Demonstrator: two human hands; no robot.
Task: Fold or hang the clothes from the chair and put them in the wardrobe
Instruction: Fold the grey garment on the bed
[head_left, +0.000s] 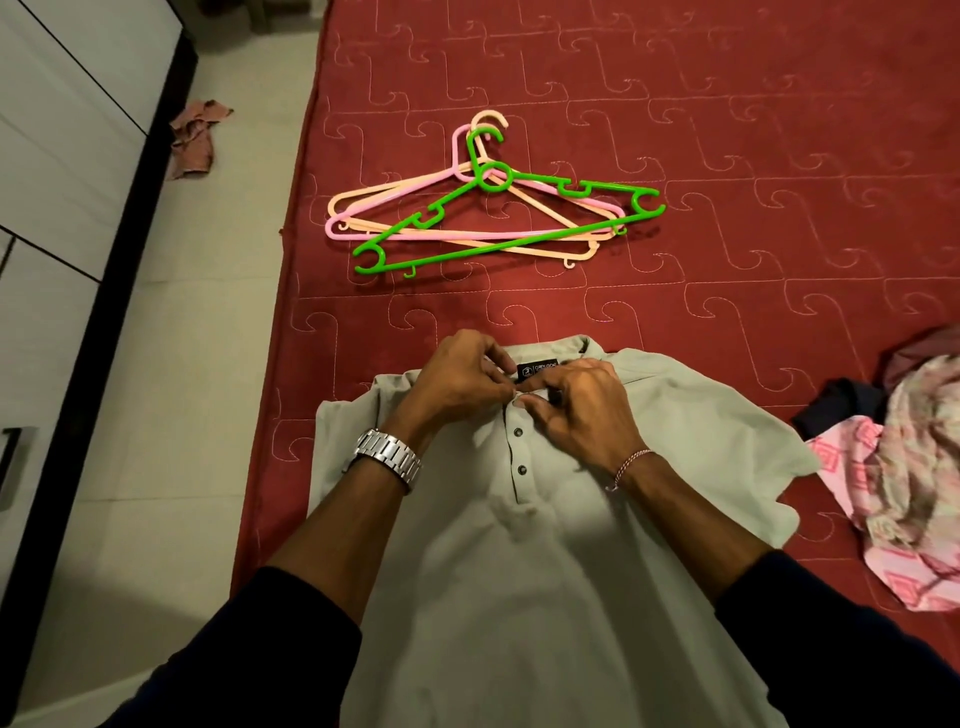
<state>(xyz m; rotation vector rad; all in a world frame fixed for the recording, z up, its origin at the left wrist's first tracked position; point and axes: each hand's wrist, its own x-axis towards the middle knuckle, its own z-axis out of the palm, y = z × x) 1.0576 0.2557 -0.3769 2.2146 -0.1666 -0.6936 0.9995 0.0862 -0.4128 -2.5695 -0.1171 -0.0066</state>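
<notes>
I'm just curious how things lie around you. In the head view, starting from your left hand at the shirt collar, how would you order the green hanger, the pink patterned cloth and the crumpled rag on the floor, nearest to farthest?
From the left hand:
1. Green hanger, straight ahead on the bed.
2. Crumpled rag, far left on the floor.
3. Pink patterned cloth, at the bed's right edge.

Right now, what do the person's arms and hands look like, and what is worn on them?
Both forearms are bare, with dark sleeves pushed up toward the elbows. The left wrist carries a silver metal watch with a linked band. The right wrist has a thin pink-and-white thread bracelet. The left hand and right hand are bare; no rings are visible.
</notes>
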